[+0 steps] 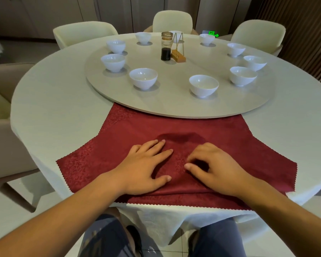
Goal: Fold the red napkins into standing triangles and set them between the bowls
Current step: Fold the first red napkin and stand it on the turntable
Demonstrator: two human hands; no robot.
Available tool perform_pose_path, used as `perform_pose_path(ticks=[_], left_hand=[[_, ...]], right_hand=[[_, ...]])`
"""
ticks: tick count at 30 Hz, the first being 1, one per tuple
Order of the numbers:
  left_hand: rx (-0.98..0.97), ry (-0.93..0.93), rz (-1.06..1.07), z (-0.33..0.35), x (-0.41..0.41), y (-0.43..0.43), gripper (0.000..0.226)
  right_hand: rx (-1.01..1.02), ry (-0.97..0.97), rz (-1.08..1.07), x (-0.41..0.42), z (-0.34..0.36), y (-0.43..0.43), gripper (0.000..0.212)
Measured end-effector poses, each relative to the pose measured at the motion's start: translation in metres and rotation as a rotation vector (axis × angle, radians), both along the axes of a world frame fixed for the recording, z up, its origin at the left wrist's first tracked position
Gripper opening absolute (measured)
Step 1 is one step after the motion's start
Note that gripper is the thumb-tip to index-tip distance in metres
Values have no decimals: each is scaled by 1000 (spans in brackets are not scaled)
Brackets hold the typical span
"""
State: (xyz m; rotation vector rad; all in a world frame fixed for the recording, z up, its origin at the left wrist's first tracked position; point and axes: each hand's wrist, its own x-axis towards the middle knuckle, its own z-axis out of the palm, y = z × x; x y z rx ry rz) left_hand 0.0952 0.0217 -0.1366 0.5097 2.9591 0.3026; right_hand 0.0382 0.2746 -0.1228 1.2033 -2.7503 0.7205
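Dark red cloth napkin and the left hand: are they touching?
Touching. The head view shows the left hand lying flat on the dark red cloth napkin, no gap beneath it.

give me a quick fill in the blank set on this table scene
The left hand and right hand both rest on the ___ napkin.
The napkin's far edge lies ___ the turntable.
The bowls on the turntable are ___ in colour.
The bottle holds a ___ liquid.
Missing words: red; under; white; dark.

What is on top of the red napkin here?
The left hand lies flat on the red napkin; the right hand rests with fingers curled. The turntable covers its far corner, hiding it.
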Motion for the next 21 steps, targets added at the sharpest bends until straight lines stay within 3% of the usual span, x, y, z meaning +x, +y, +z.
perform_pose_path(ticks=[4,6,12,17,19,21], left_hand=[[-24,-74,-41,7,-10,1,90],[-30,-76,-58,9,-12,1,90],[16,-34,-49,5,-11,-1,81],[-1,3,-9,2,-32,-6,90],[-29,9,-1,4,-46,-5,87],[-70,25,11,6,-58,-5,78]], right_hand=[[249,-84,25,-12,-8,-2,73],[310,-125,35,-18,-7,-9,81],[424,-139,2,-38,-6,-28,86],[487,-119,-68,-56,-3,-41,70],[458,-132,-94,-61,0,-43,68],[303,-136,-96,-56,6,-43,67]])
